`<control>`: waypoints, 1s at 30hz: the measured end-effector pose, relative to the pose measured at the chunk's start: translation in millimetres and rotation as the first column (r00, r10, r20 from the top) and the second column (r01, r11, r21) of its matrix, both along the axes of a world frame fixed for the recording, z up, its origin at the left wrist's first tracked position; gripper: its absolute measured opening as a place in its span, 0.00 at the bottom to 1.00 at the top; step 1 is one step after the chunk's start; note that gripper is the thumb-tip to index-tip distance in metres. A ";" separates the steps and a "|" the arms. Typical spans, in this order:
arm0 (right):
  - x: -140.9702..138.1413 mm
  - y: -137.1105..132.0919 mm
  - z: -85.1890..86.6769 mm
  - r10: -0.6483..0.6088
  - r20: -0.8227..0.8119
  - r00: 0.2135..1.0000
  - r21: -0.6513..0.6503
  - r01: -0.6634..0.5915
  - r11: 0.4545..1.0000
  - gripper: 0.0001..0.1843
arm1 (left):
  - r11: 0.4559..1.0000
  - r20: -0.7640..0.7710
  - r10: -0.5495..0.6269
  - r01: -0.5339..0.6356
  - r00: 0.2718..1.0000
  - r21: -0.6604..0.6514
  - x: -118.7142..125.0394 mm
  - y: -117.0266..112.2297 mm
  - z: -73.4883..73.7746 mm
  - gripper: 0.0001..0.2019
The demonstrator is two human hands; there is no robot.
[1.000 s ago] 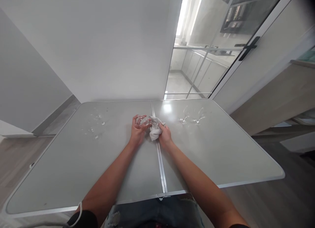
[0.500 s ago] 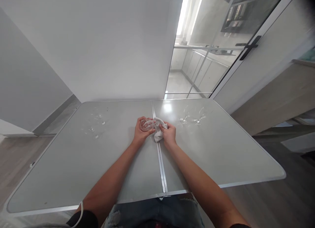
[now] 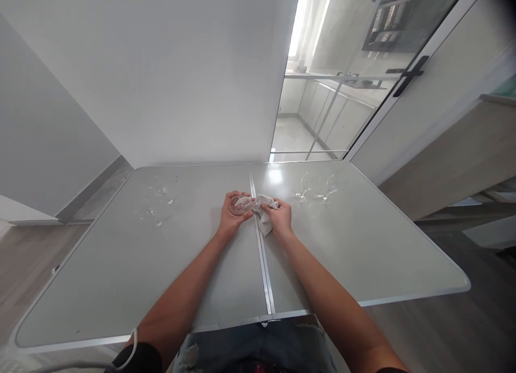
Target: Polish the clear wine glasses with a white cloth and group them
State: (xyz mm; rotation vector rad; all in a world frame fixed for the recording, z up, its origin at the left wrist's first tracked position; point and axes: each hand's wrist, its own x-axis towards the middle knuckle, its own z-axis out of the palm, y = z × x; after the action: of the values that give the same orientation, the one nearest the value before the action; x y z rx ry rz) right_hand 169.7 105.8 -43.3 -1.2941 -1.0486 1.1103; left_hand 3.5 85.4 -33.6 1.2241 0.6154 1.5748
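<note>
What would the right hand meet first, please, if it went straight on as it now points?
Past the cloth, the right hand would likely meet the glass in the left hand; depth and contact are unclear.

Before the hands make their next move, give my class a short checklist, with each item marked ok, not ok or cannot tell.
1. Left hand has hold of the glass: ok, its fingers are around the bowl.
2. Right hand has hold of the cloth: ok, gathered at the stem end.
3. Glass upright: not ok, it is tipped sideways, bowl toward the left.
4. Two glasses on the right apart from the right hand: ok, there is a gap.
5. Glasses on the left apart from the left hand: ok.
6. Glass free of smudges: cannot tell, too small to judge.
</note>
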 end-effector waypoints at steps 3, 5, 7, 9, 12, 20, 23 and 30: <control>-3.5 1.9 2.5 0.102 -0.060 0.993 0.103 -0.095 0.990 0.23 | 1.000 -0.005 -0.009 0.009 1.000 0.002 -0.3 0.2 -0.7 0.32; -6.3 2.2 4.6 0.174 -0.069 0.982 0.128 -0.164 0.978 0.24 | 1.000 -0.005 0.004 -0.004 1.000 -0.003 -0.9 0.3 -0.4 0.33; -6.8 1.5 6.1 0.168 -0.004 0.986 0.084 -0.167 0.982 0.20 | 1.000 -0.012 0.017 -0.017 1.000 -0.008 -1.2 0.0 0.3 0.33; -4.9 0.3 7.4 0.105 0.143 0.984 0.036 -0.111 0.993 0.16 | 1.000 -0.031 0.020 -0.020 0.999 -0.008 -1.1 -0.5 1.1 0.33; -0.2 -0.9 10.0 0.001 0.345 0.939 0.041 -0.017 0.999 0.13 | 1.000 -0.033 0.031 -0.031 0.999 -0.004 -0.4 -1.0 2.3 0.32; 1.2 -5.0 21.7 -0.145 0.553 0.821 0.198 0.040 0.979 0.16 | 0.995 -0.026 0.096 -0.096 0.995 -0.003 1.5 -0.3 3.6 0.32; -0.7 -9.7 28.7 -0.219 0.622 0.752 0.294 0.035 0.955 0.22 | 0.990 -0.024 0.138 -0.138 0.990 -0.009 0.7 0.5 4.3 0.32; -6.5 -18.9 38.8 0.029 0.731 0.682 0.318 -0.378 0.869 0.17 | 0.992 -0.085 0.119 -0.122 0.989 -0.028 -2.6 1.2 3.4 0.35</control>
State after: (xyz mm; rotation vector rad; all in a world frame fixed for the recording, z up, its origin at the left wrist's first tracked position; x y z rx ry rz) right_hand 163.2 86.9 -4.5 -1.2447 -1.9571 0.4285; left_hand 0.9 86.5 -30.2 1.2522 0.7795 1.6127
